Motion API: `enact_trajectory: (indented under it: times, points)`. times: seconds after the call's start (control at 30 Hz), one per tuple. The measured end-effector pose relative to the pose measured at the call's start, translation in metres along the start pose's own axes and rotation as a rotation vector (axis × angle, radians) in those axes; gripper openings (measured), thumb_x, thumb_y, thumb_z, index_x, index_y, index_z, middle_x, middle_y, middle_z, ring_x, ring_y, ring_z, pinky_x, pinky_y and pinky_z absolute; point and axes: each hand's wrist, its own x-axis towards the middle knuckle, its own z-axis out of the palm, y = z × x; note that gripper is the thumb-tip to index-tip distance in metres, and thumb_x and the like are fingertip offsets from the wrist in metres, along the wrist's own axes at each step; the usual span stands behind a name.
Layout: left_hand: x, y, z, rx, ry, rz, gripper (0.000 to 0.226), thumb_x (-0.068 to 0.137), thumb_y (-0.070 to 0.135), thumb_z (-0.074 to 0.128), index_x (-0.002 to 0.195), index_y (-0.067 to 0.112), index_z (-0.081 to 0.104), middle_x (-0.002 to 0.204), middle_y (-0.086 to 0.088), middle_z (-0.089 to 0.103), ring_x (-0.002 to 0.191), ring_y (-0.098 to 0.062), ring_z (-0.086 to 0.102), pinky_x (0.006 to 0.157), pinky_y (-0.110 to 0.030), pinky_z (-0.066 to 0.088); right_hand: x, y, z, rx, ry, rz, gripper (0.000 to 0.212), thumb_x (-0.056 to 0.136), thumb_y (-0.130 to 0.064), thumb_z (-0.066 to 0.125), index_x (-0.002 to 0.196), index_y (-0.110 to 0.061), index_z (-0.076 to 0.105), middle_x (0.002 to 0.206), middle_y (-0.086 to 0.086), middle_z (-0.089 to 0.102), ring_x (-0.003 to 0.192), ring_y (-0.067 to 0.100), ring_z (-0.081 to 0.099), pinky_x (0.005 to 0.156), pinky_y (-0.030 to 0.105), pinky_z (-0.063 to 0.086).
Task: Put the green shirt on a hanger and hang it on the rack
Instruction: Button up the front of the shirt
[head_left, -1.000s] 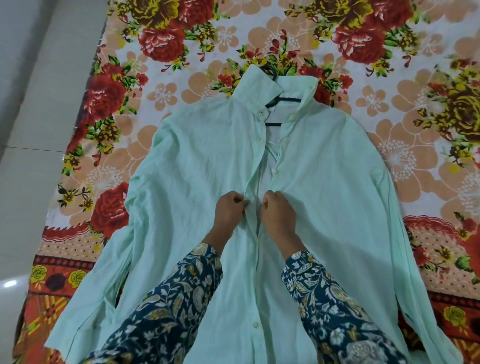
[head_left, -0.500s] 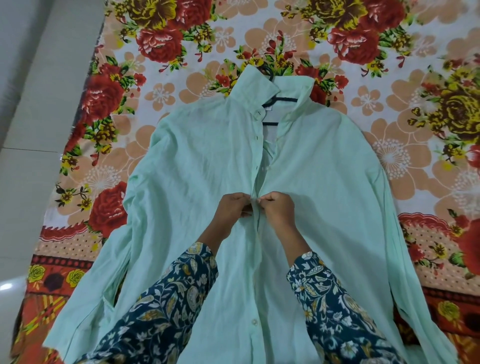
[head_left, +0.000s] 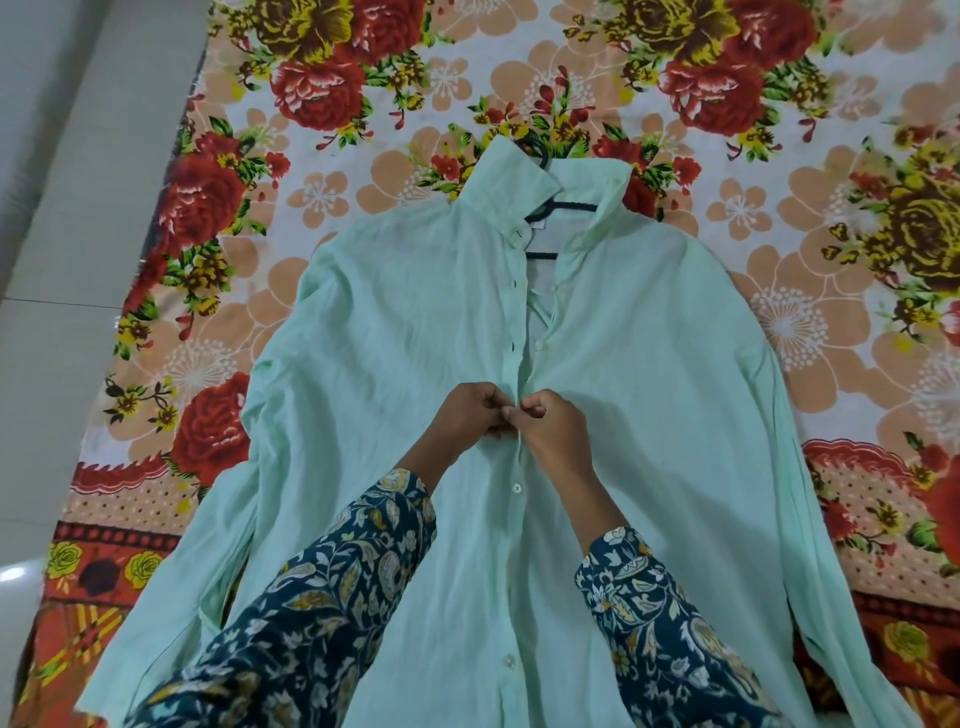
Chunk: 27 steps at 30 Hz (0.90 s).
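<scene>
Both hands, left hand (head_left: 467, 415) and right hand (head_left: 553, 431), pinch the green shirt (head_left: 363, 364) placket closed, seemingly buttoning mid-chest; upper buttons come next.

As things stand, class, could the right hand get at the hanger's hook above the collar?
Probably yes. The hook pokes out above the collar onto the bedsheet, with nothing lying over it. The right hand is pinching the shirt placket with the left hand, so it would need to let go first.

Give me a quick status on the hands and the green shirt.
Left hand and right hand both pinching the placket mid-chest, buttoning. Green shirt flat on the floral sheet, hanger inside the collar. Upper buttons undone; rack not in view.
</scene>
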Motion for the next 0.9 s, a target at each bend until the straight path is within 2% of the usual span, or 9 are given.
enact_trajectory:
  times: [0.17, 0.3, 0.43, 0.6, 0.7, 0.8, 0.9]
  points:
    - [0.001, -0.002, 0.000, 0.041, -0.018, 0.023, 0.012, 0.082, -0.005, 0.059, 0.074, 0.003, 0.058, 0.065, -0.010, 0.062, 0.046, 0.000, 0.061, 0.051, -0.011, 0.048, -0.002, 0.000, 0.000, -0.025, 0.018, -0.037, 0.020, 0.083, -0.022, 0.064, 0.091, -0.003, 0.065, 0.089, 0.008, 0.068, 0.083, 0.021, 0.062, 0.078, 0.036, 0.051]
    - [0.002, -0.004, 0.003, 0.075, 0.000, 0.051, 0.017, 0.082, 0.001, 0.063, 0.068, 0.009, 0.057, 0.063, -0.007, 0.063, 0.047, -0.001, 0.060, 0.052, -0.012, 0.049, -0.002, -0.001, 0.002, -0.088, 0.038, -0.051, 0.015, 0.086, -0.015, 0.057, 0.087, -0.001, 0.063, 0.080, 0.007, 0.064, 0.073, 0.017, 0.055, 0.065, 0.028, 0.043]
    - [0.004, -0.003, 0.001, 0.085, -0.054, 0.051, 0.017, 0.084, 0.003, 0.062, 0.069, 0.010, 0.057, 0.065, -0.007, 0.063, 0.046, 0.002, 0.058, 0.052, -0.011, 0.048, 0.000, 0.002, -0.001, -0.095, 0.047, -0.068, 0.013, 0.086, -0.009, 0.055, 0.084, 0.002, 0.062, 0.075, 0.005, 0.058, 0.071, 0.017, 0.052, 0.063, 0.025, 0.040]
    - [0.007, 0.001, 0.000, 0.135, -0.063, 0.082, 0.027, 0.087, -0.004, 0.053, 0.066, 0.012, 0.050, 0.063, -0.007, 0.058, 0.042, 0.003, 0.052, 0.054, -0.015, 0.045, 0.009, 0.009, -0.007, 0.006, 0.060, -0.005, 0.013, 0.088, -0.006, 0.056, 0.096, 0.003, 0.061, 0.087, 0.010, 0.061, 0.080, 0.018, 0.054, 0.070, 0.026, 0.042]
    - [0.008, 0.001, 0.002, 0.132, -0.050, 0.074, 0.022, 0.090, 0.003, 0.053, 0.071, 0.013, 0.048, 0.066, -0.006, 0.059, 0.047, -0.002, 0.055, 0.052, -0.014, 0.045, 0.014, 0.010, -0.011, 0.121, 0.014, 0.034, 0.007, 0.087, -0.004, 0.057, 0.091, 0.000, 0.061, 0.081, 0.008, 0.058, 0.076, 0.020, 0.053, 0.061, 0.021, 0.040]
    - [0.008, 0.001, 0.007, 0.134, -0.057, 0.050, 0.016, 0.088, 0.013, 0.059, 0.075, 0.012, 0.050, 0.067, -0.005, 0.060, 0.055, -0.012, 0.057, 0.054, -0.015, 0.046, 0.014, 0.010, -0.010, 0.138, -0.020, 0.026, 0.004, 0.087, -0.004, 0.056, 0.086, -0.007, 0.057, 0.075, 0.005, 0.055, 0.070, 0.017, 0.049, 0.058, 0.017, 0.038]
    - [0.007, 0.000, 0.011, 0.141, -0.044, 0.069, 0.021, 0.089, 0.009, 0.057, 0.071, 0.014, 0.049, 0.063, -0.004, 0.058, 0.052, -0.009, 0.056, 0.052, -0.013, 0.045, 0.012, 0.010, -0.007, 0.133, -0.026, 0.005, 0.004, 0.088, -0.004, 0.054, 0.086, -0.007, 0.057, 0.077, 0.004, 0.054, 0.065, 0.012, 0.047, 0.058, 0.015, 0.036]
